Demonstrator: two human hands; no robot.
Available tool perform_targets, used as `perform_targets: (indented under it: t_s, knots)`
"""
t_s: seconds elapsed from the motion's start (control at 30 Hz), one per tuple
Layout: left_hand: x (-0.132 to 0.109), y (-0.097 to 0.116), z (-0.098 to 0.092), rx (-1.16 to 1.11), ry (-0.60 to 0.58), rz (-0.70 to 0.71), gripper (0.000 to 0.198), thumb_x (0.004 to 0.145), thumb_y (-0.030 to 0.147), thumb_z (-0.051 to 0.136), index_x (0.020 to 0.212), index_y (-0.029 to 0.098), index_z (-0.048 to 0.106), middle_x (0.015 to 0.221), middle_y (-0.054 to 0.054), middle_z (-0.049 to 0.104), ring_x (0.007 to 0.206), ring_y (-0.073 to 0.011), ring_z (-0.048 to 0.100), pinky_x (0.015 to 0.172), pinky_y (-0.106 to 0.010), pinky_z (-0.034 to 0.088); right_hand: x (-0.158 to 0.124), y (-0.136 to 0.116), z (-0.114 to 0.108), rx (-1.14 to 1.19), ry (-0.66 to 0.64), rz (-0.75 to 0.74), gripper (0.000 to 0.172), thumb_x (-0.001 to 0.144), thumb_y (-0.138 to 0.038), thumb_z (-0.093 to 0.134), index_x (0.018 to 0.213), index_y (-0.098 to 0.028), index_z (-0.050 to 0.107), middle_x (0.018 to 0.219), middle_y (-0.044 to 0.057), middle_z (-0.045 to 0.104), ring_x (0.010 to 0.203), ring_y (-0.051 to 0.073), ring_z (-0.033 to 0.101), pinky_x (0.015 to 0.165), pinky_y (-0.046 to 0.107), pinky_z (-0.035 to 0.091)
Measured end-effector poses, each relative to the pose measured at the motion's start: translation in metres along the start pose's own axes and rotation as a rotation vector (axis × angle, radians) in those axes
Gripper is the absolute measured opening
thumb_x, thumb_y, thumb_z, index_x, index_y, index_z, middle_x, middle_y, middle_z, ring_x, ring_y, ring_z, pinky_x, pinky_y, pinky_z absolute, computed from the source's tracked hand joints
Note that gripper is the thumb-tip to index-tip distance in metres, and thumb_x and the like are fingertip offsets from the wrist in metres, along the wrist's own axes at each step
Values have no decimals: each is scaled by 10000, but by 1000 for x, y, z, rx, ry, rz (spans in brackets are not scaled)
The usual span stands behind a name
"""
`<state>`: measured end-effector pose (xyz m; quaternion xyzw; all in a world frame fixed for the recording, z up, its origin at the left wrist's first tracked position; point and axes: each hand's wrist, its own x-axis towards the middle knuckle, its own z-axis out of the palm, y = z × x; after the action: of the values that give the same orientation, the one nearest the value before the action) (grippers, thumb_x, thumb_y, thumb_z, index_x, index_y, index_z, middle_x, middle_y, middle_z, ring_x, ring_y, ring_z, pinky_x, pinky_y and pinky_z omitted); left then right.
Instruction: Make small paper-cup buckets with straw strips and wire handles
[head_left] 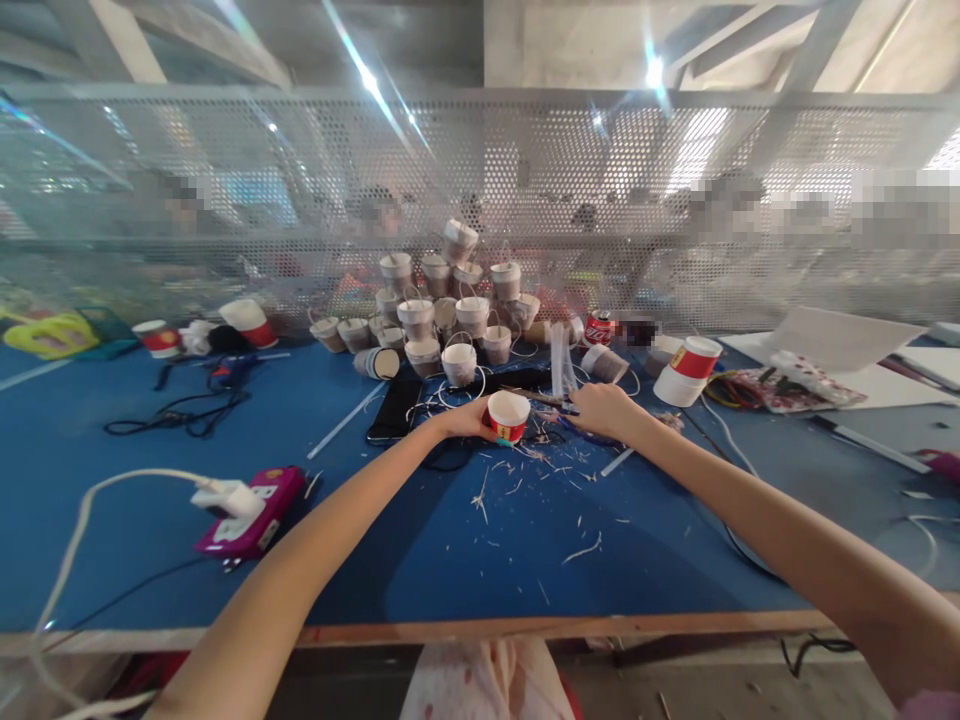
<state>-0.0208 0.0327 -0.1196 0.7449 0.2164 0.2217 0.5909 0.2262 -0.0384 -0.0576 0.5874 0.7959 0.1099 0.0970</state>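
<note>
My left hand (466, 418) is wrapped round the side of a small red-and-white paper cup (510, 414), which stands upright with its open top towards me. To the right of the cup, my right hand (602, 410) is closed low over the table. Dark and blue parts show beside its fingers, but what it grips is too small to name. Pale fibre scraps (484, 500) lie scattered in front of the cup. Behind my hands rises a pile of small grey-white cups with thin loop handles (459, 362).
A purple power strip (262, 510) with a white plug lies at left on the blue table (450, 580). Nearby are a black phone (396, 410), clear glue sticks (561, 360), a red can (598, 328) and stacked paper cups (688, 370). A perforated metal screen (300, 210) stands behind.
</note>
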Motion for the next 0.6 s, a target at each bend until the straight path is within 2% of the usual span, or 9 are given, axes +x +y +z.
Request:
perform_targets:
  t_s: [0.13,0.2,0.27,0.37,0.47,0.6]
  knots:
    - [-10,-4,15,-28,178,52,804,449,152,850,1174,160,503,1166,-117,608,1093,-255,563,970,-426,408,-2,-2,-1,4,4,11,593,900,-564,348,992,-82,682,934,210,694,888,318,675,728,385,525]
    - [-11,-7,21,54,318,47,787,436,162,856,1146,152,518,1147,-114,615,1082,-264,565,966,-436,409,-3,-3,-2,4,-1,17,576,900,-550,357,992,-85,683,935,206,695,887,315,675,724,378,524]
    - [-11,-9,24,164,405,32,720,446,170,849,1098,142,546,1114,-108,630,1060,-268,571,961,-445,408,-3,-2,-3,0,-17,19,548,902,-528,371,997,-86,681,940,205,695,892,312,674,726,372,521]
    - [-7,-9,20,200,335,33,682,478,181,834,1095,128,547,1114,-117,634,1055,-266,574,952,-443,413,-3,-1,-5,-10,-36,13,535,900,-520,382,1011,-85,675,942,207,696,904,311,672,731,370,517]
    - [-2,-8,13,134,217,56,705,495,205,836,1126,130,531,1139,-128,628,1072,-259,572,952,-433,414,-2,-1,-8,-14,-42,6,548,892,-536,383,1008,-85,671,932,208,698,899,317,673,715,375,519]
    - [3,-7,7,69,129,74,708,501,230,840,1131,133,533,1134,-126,631,1076,-261,572,958,-441,408,-1,-1,-7,-21,-34,-2,530,893,-515,386,996,-80,670,930,203,698,883,328,675,696,392,522]
